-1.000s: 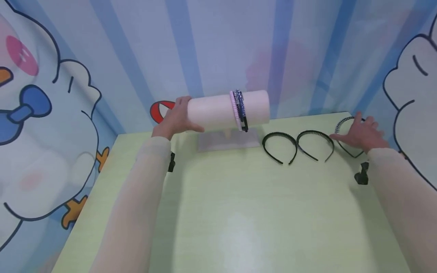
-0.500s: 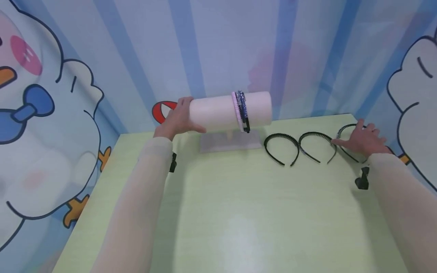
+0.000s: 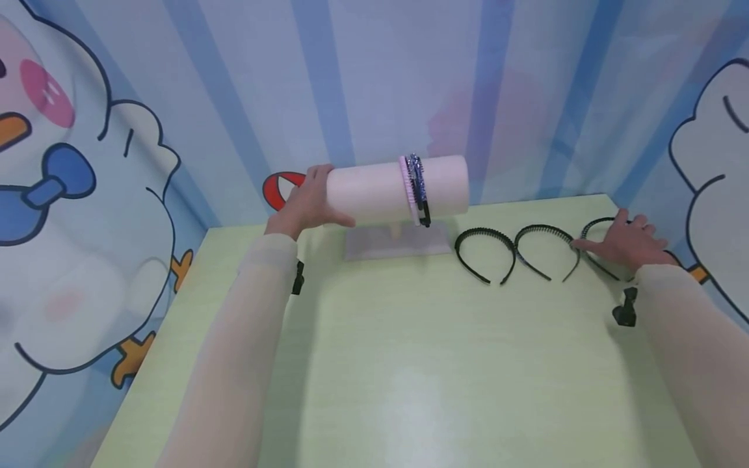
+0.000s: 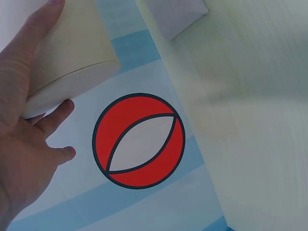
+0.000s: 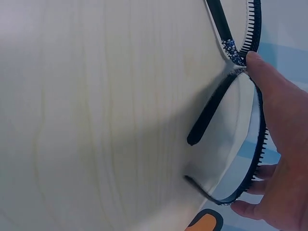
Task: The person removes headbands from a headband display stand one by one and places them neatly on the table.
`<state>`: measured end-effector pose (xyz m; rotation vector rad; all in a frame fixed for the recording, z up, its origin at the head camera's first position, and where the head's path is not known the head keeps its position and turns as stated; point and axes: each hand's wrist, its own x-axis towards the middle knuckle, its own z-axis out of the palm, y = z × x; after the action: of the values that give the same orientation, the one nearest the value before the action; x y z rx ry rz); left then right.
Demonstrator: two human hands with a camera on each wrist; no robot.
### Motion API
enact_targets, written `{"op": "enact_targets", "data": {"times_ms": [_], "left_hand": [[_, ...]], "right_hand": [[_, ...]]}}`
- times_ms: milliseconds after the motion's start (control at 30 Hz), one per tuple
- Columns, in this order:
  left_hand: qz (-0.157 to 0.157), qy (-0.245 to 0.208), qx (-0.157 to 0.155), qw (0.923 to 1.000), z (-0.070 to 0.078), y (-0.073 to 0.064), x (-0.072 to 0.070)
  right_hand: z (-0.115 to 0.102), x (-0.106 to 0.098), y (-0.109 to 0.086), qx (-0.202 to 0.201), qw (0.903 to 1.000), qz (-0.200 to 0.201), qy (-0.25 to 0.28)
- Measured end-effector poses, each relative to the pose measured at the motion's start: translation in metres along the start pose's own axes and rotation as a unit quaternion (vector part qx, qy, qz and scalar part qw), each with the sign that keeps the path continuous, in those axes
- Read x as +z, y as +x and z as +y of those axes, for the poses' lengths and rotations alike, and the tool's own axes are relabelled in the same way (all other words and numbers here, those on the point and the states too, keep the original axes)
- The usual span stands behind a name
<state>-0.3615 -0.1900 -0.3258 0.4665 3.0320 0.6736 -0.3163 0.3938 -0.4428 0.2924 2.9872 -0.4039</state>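
My left hand holds the left end of a pale pink padded roll on a flat lilac base. In the left wrist view the thumb lies along its side and a fingertip meets the end face. Dark and pink headbands circle the roll. My right hand spans the rightmost black toothed headband; in the right wrist view the thumb is at one side and fingertips at the other. The middle black headband lies just left of the thumb, the leftmost black headband beyond.
A pale wood-grain table runs beneath everything. Striped blue cloth with cartoon figures rises behind and at both sides. A red-and-white ball print shows below the roll's end in the left wrist view. Black wrist cameras hang under the sleeves.
The rightmost headband has turned and come lower beside the others, with my right hand shifting slightly down alongside it. My left hand has stayed on the roll. The whole view drifts a little.
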Motion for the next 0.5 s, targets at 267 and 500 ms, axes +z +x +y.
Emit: {"op": "enact_targets", "data": {"times_ms": [267,500], "left_hand": [[0.002,-0.020,-0.005,0.9998,0.0017,-0.0056,0.0018],[0.005,-0.005,0.001,1.0000,0.0003,-0.0010,-0.0006]], "right_hand": [[0.0047,0.0065,-0.0048,-0.019,0.9997,0.003,0.017],[0.0010,0.0033,-0.0054,-0.025,0.9994,0.010,0.022]]}}
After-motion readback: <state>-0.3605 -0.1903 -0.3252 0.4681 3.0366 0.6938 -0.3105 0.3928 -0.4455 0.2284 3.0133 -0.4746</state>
